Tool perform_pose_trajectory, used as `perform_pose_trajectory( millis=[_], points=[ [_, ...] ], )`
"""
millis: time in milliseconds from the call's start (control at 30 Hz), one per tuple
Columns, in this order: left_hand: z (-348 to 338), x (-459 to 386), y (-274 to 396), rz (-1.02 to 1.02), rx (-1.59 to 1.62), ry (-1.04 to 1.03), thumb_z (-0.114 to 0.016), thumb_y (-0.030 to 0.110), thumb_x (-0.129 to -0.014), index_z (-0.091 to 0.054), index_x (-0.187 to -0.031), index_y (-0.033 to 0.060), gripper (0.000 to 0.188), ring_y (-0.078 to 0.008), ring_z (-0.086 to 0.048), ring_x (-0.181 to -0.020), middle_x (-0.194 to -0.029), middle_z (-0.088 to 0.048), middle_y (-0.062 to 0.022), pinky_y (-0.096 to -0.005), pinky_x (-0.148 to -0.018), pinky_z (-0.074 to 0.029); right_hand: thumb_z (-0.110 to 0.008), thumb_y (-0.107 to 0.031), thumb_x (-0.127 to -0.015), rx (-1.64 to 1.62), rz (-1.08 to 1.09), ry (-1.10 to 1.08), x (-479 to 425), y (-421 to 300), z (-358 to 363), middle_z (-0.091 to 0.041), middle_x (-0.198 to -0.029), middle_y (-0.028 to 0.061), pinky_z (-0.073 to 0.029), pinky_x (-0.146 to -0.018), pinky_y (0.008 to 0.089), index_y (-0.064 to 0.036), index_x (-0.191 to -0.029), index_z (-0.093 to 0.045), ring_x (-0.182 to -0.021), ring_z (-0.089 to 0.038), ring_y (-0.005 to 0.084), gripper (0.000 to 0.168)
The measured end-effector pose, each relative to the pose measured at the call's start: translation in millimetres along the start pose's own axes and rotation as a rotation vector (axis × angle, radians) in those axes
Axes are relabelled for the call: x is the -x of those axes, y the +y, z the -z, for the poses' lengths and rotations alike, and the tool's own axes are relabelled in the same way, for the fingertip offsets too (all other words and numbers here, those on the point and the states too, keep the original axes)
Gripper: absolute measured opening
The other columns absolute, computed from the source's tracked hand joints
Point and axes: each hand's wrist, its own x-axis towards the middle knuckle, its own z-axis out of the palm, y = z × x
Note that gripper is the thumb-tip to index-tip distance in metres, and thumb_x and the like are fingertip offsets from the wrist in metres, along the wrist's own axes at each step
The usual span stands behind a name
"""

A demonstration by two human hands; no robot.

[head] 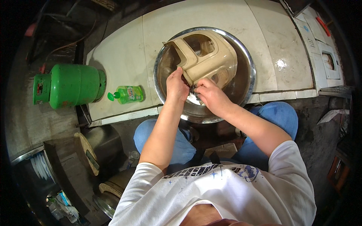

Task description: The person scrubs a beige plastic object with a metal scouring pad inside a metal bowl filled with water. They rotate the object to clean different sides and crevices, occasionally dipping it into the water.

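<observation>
A beige plastic stool [204,63] lies tilted on its side in a wide stainless steel basin [252,84]. My left hand [178,86] grips the stool's near lower corner, thumb along its edge. Close beside it, my right hand [211,94] pinches a dark, wiry scouring pad [194,89] against that same part; the fingers hide much of the pad. To the left of the basin, a pump bottle of green dish soap [130,94] lies on its side on the pale tiled surface.
A green gas cylinder [75,85] lies at the left, beyond the bottle. The pale tiled slab [118,65] has a raised front edge. Lidded metal containers [103,147] stand at the lower left. My knees flank the basin's near side.
</observation>
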Motion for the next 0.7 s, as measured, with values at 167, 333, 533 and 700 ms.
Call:
perform_pose_trajectory(
  millis=[167,333,533,700],
  points=[
    [-7,7,13,0.02,0.049,-0.012,-0.041,0.02,-0.098,-0.05,-0.112,-0.0061,0.031,-0.0294,-0.058,-0.102,-0.112,-0.057,-0.0175,-0.0428,-0.088,-0.047,-0.065,0.003,-0.07,0.078,-0.056,-0.035,-4,2,11,-0.056,-0.092,0.0125,-0.047,-0.08,0.036,0.001,-0.087,-0.063,-0.09,-0.056,0.03,0.018],
    [-6,7,14,-0.021,0.02,0.005,-0.042,0.02,-0.098,-0.053,-0.106,-0.0061,0.03,-0.0272,-0.062,-0.092,-0.103,-0.06,-0.0172,-0.0388,-0.08,-0.051,-0.065,-0.001,-0.074,-0.024,-0.056,0.055,-16,-12,23,-0.059,-0.092,0.0121,-0.048,-0.076,0.0351,0.0,-0.088,-0.064,-0.086,-0.058,0.0292,0.014],
    [-12,14,22,0.021,-0.075,0.049,-0.043,0.021,-0.098,-0.054,-0.103,-0.0065,0.03,-0.0244,-0.062,-0.091,-0.102,-0.061,-0.0163,-0.0371,-0.08,-0.051,-0.066,-0.002,-0.075,-0.064,0.072,0.187,-20,-19,31,-0.06,-0.094,0.0111,-0.047,-0.078,0.0356,-0.001,-0.092,-0.064,-0.088,-0.058,0.0281,0.017],
    [-1,5,10,-0.023,-0.044,0.011,-0.042,0.021,-0.098,-0.053,-0.107,-0.0069,0.031,-0.0256,-0.061,-0.096,-0.106,-0.06,-0.0163,-0.038,-0.085,-0.049,-0.064,0.0,-0.075,0.1,0.085,0.02,-14,10,16,-0.058,-0.102,0.0099,-0.045,-0.083,0.0346,-0.001,-0.099,-0.063,-0.098,-0.053,0.0287,0.023]
  ],
)
